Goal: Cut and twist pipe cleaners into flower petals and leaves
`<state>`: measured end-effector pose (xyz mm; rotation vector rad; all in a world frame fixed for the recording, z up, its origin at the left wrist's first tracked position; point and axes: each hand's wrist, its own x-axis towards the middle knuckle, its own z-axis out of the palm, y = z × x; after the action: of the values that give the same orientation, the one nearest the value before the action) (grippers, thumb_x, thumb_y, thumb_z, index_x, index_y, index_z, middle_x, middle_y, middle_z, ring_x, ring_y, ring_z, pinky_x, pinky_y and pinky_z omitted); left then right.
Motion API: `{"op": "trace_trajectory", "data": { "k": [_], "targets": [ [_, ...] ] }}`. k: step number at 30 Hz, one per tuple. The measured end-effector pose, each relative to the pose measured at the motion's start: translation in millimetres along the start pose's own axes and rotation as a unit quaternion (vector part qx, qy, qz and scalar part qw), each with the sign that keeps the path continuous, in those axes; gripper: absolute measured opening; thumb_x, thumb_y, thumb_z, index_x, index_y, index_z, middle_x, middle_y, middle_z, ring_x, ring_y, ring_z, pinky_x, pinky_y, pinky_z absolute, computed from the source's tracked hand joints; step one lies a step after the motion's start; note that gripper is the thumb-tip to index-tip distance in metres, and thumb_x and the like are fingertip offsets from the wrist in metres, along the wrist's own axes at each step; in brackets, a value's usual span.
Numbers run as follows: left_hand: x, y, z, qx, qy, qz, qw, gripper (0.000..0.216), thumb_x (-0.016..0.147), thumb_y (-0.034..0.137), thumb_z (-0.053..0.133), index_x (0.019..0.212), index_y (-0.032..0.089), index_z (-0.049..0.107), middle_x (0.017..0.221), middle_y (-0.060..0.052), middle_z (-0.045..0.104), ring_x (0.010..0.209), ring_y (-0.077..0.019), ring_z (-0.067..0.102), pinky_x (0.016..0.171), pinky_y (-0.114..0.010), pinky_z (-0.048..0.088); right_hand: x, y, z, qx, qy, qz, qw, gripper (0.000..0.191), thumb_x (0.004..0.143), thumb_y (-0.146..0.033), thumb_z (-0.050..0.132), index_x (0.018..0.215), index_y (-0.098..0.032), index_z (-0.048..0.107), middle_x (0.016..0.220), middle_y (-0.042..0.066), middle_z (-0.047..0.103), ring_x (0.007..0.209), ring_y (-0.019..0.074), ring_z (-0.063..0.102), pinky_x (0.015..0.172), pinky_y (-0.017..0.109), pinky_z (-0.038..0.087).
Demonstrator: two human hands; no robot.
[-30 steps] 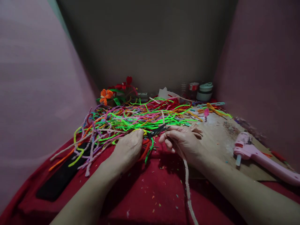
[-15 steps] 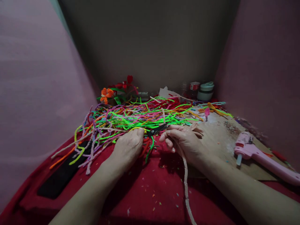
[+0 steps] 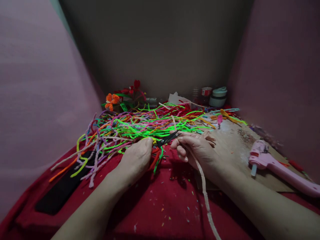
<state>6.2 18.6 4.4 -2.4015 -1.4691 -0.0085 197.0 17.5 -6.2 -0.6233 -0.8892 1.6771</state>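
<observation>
Two hands sit at the near edge of the heap of fuzzy craft wires (image 3: 140, 125) on the red cloth (image 3: 160, 200). Little has changed: the left hand (image 3: 137, 156) still rests curled, knuckles up, against the pile, though what its fingers pinch is hidden. The right hand (image 3: 197, 148) keeps its grip on the small black scissors (image 3: 167, 138), blades pointing left, probably nearly closed. The pale pink wire (image 3: 203, 190) trailing from that hand has swung slightly rightward. A pink glue gun (image 3: 272, 165) lies on the cardboard sheet (image 3: 235, 146), well apart.
</observation>
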Motion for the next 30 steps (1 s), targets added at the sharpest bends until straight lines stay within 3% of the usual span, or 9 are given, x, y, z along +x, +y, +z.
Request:
{"op": "trace_trajectory", "data": {
  "k": [10, 16, 22, 25, 27, 29, 30],
  "targets": [
    [1, 4, -4, 0.018, 0.01, -0.011, 1.0, 0.021, 0.083, 0.01, 0.029, 0.085, 0.015, 0.049, 0.072, -0.006, 0.053, 0.064, -0.0189, 0.051, 0.06, -0.029, 0.038, 0, -2, -1, 0.022, -0.022, 0.021, 0.999, 0.005, 0.065, -0.013, 0.051, 0.07, -0.014, 0.052, 0.056, 0.001, 0.061, 0.034, 0.0055, 0.036, 0.028, 0.017, 0.03],
    [-2, 7, -10, 0.052, 0.013, -0.014, 0.998, 0.02, 0.081, 0.01, 0.031, 0.083, 0.016, 0.05, 0.075, -0.007, 0.055, 0.067, -0.0196, 0.054, 0.058, -0.028, 0.039, -2, -4, 0, 0.021, -0.025, 0.027, 0.999, 0.027, 0.067, -0.01, 0.048, 0.093, -0.013, 0.053, 0.055, 0.0, 0.061, 0.034, 0.0058, 0.034, 0.029, 0.016, 0.03],
    [-4, 5, -9, 0.041, 0.024, -0.006, 0.999, 0.014, 0.081, 0.014, 0.036, 0.082, 0.017, 0.049, 0.072, -0.006, 0.056, 0.065, -0.0184, 0.055, 0.054, -0.026, 0.036, -3, -7, 3, 0.018, -0.017, 0.033, 0.999, 0.033, 0.067, -0.01, 0.048, 0.099, -0.011, 0.052, 0.055, 0.001, 0.061, 0.034, 0.0063, 0.034, 0.03, 0.017, 0.03],
    [-4, 3, -5, -0.044, 0.035, -0.013, 0.998, 0.011, 0.081, 0.017, 0.038, 0.08, 0.018, 0.049, 0.069, -0.004, 0.056, 0.061, -0.0172, 0.055, 0.051, -0.025, 0.034, -2, -5, 1, 0.024, -0.019, 0.026, 0.999, 0.03, 0.067, -0.01, 0.048, 0.096, -0.012, 0.052, 0.056, 0.001, 0.062, 0.035, 0.0062, 0.035, 0.03, 0.017, 0.03],
    [-3, 3, -4, -0.162, 0.051, -0.044, 0.985, 0.008, 0.082, 0.021, 0.04, 0.08, 0.019, 0.048, 0.066, -0.002, 0.056, 0.057, -0.0155, 0.053, 0.05, -0.024, 0.034, -2, -3, 1, 0.022, -0.028, 0.023, 0.999, 0.027, 0.067, -0.01, 0.048, 0.093, -0.013, 0.052, 0.056, 0.001, 0.062, 0.035, 0.0061, 0.036, 0.03, 0.016, 0.031],
    [-2, 5, -7, -0.323, 0.077, -0.084, 0.939, 0.008, 0.08, 0.027, 0.047, 0.079, 0.019, 0.049, 0.067, 0.0, 0.057, 0.057, -0.0138, 0.053, 0.052, -0.023, 0.037, -3, 0, 3, 0.013, -0.041, 0.035, 0.998, 0.021, 0.067, -0.01, 0.049, 0.088, -0.014, 0.052, 0.056, 0.0, 0.063, 0.034, 0.0058, 0.037, 0.03, 0.016, 0.031],
    [-1, 7, -9, -0.41, 0.092, -0.103, 0.902, 0.011, 0.077, 0.029, 0.052, 0.079, 0.018, 0.05, 0.07, -0.001, 0.059, 0.059, -0.0136, 0.054, 0.055, -0.023, 0.039, -4, 1, 4, 0.008, -0.051, 0.05, 0.997, 0.017, 0.068, -0.01, 0.049, 0.084, -0.015, 0.052, 0.056, 0.0, 0.062, 0.033, 0.0057, 0.038, 0.029, 0.016, 0.031]
  ]
}}
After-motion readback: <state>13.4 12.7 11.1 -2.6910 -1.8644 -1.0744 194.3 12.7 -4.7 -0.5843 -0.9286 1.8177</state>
